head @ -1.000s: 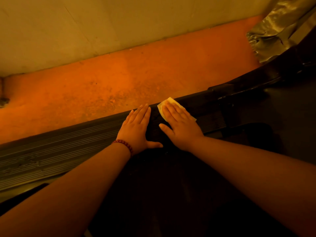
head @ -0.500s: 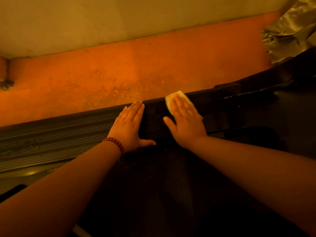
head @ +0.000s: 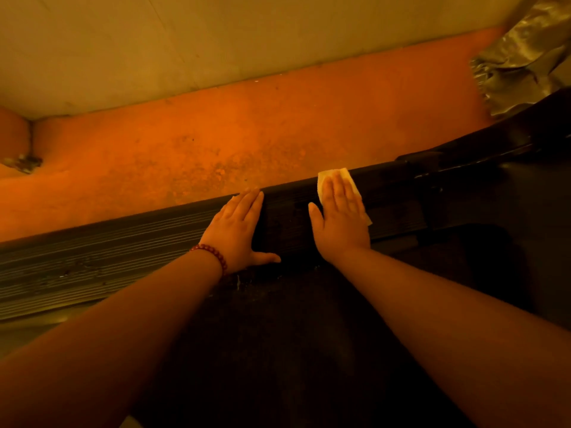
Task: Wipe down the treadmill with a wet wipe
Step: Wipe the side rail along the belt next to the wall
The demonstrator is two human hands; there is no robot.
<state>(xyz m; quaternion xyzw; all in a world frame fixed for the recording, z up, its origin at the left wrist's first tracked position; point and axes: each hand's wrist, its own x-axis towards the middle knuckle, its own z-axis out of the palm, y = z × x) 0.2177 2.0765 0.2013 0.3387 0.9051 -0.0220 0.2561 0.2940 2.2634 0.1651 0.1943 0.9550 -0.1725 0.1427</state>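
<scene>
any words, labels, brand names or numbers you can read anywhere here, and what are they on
None: no readable text shows anywhere in this view.
The treadmill side rail shows only grooves, no print.
The wet wipe under the right hand is plain.
The crinkled silver sheet at the top right shows no lettering.

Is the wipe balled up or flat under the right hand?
Flat: the wet wipe lies pressed on the treadmill side rail under the straight fingers of the right hand, with its squared edge showing beyond them.
</scene>
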